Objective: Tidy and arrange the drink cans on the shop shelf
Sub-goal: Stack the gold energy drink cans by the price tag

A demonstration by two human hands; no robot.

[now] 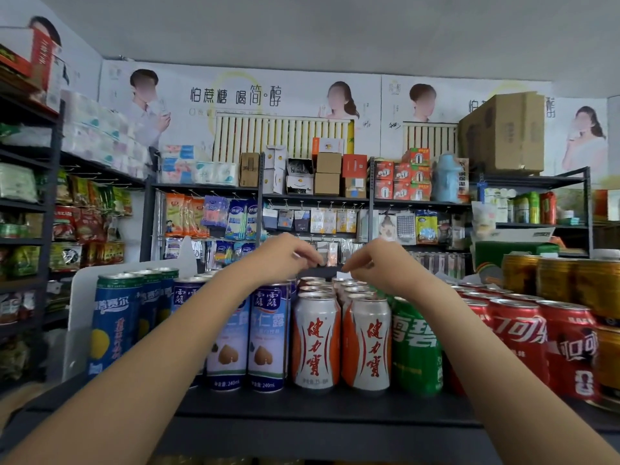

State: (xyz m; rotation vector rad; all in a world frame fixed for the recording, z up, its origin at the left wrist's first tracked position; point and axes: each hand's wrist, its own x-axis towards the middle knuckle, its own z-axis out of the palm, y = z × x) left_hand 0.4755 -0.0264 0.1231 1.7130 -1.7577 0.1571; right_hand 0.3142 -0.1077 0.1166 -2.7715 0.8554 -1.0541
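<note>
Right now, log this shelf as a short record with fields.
setting: shop shelf of drink cans
front row, left to right: blue lemon can, almond drink cans, white-and-orange cans, green Sprite can, red Coca-Cola cans
left hand: fingers curled, above back cans
right hand: the same
grip: unclear

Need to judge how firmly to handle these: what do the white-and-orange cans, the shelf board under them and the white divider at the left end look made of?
White-and-orange cans: likely thin aluminium, with printed glossy bodies and bare silvery rims. Shelf board: dark and matte, probably painted metal or laminate; I can't tell which. White divider: flat thin sheet with a dull finish, looks like plastic or coated board.
</note>
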